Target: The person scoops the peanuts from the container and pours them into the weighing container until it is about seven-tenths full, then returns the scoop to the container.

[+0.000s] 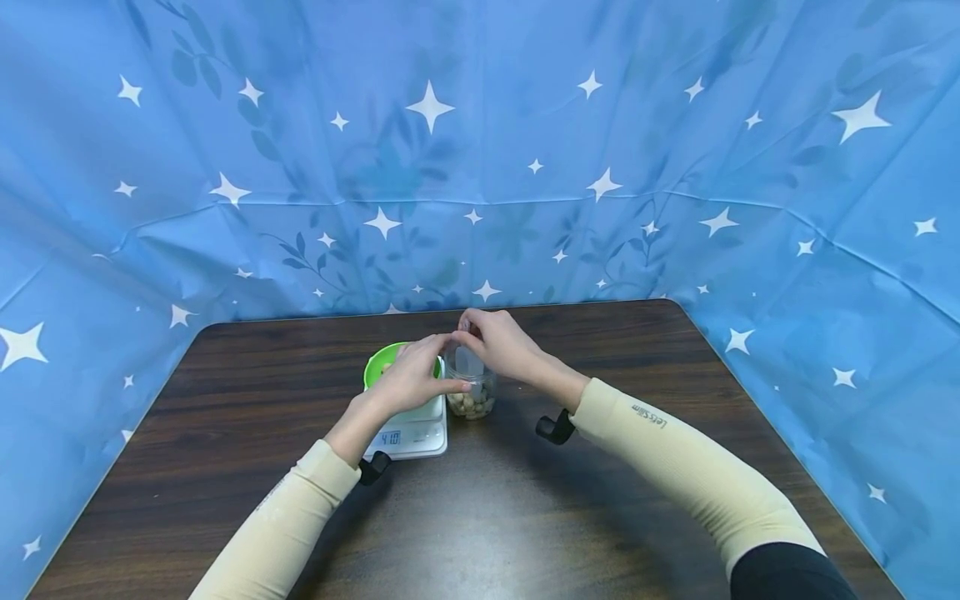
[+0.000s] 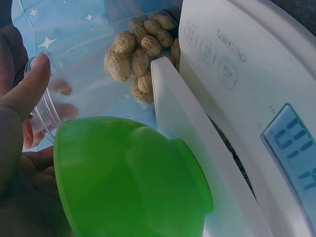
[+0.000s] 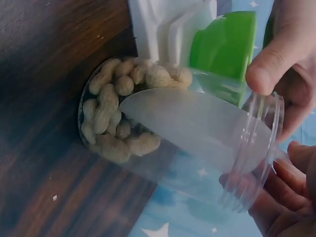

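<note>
A clear jar [image 1: 472,392] with peanuts [image 3: 111,108] at its bottom stands upright against the right side of a white kitchen scale [image 1: 416,442]. A frosted, whitish shape [image 3: 182,113] shows at the jar's side. My left hand [image 1: 416,371] grips the jar by its neck, the thumb pressing near the threaded rim [image 3: 256,148]. From the far right, my right hand [image 1: 506,342] pinches that rim too, with a fingertip visible through the plastic. A green bowl [image 2: 128,173] sits on the scale's platform under my left hand; tan pieces show inside it.
The scale's lit display [image 2: 291,143] faces the near side of the dark wooden table [image 1: 480,517]. Behind the table hangs a blue curtain [image 1: 480,150] with white stars. Black wrist mounts [image 1: 555,427] stick out below the cream sleeves [image 1: 675,450].
</note>
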